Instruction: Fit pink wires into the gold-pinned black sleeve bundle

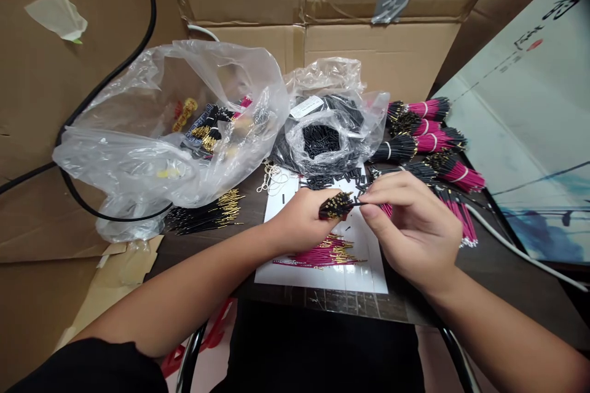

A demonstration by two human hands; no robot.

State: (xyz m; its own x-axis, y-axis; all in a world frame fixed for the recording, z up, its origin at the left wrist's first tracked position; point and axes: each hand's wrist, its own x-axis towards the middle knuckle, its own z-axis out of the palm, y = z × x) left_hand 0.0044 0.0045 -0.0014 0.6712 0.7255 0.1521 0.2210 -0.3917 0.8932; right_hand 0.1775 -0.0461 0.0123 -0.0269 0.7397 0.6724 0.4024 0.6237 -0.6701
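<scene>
A black sleeve (83, 368) lies nearest; the left hand (299, 218) grips a gold-pinned black wire bundle (335, 206), partly hidden; the right hand's (410, 227) fingertips (369, 210) pinch at its end, their hold too fine to make out.

The left forearm (184, 282) and right forearm (507, 325) angle inward, the left hand (299, 220) curled closed, the right hand (412, 227) pinching just beside it.

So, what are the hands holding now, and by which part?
The left hand grips a bundle of black wires behind its gold pin tips; the right hand pinches its black wires beside those tips.
</scene>
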